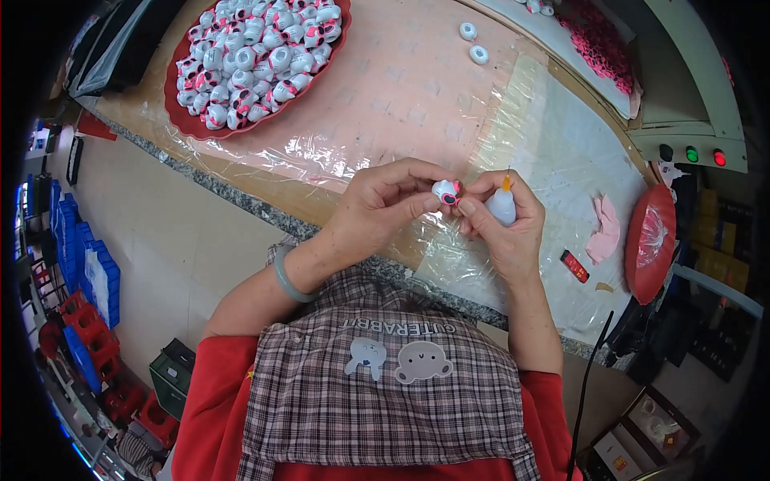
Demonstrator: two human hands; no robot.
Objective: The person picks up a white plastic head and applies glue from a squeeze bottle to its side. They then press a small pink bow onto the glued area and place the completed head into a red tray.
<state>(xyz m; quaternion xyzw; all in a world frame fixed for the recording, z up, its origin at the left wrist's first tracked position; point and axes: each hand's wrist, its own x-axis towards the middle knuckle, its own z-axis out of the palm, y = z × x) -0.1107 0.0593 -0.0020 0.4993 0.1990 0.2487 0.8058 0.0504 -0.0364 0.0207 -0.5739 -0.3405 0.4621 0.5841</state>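
Observation:
Between the fingertips of my left hand [383, 196] is a small white figurine head [445, 191] with pink and black parts on it. My right hand [513, 220] has its thumb and fingertips at the pink side of the same piece. A small white squeeze bottle [503, 207] with an orange neck and a thin needle tip is tucked in my right hand, its tip pointing away from me. Both hands are closed and meet above the near part of the table. The fingers partly hide the figurine head and the bottle.
A red scalloped tray [178, 120] heaped with similar white and pink heads stands at the far left. Two loose white pieces [473, 43] lie at the back. To the right are a pink cloth [603, 228], a red and black lighter-like object [574, 266] and a red dish [646, 272].

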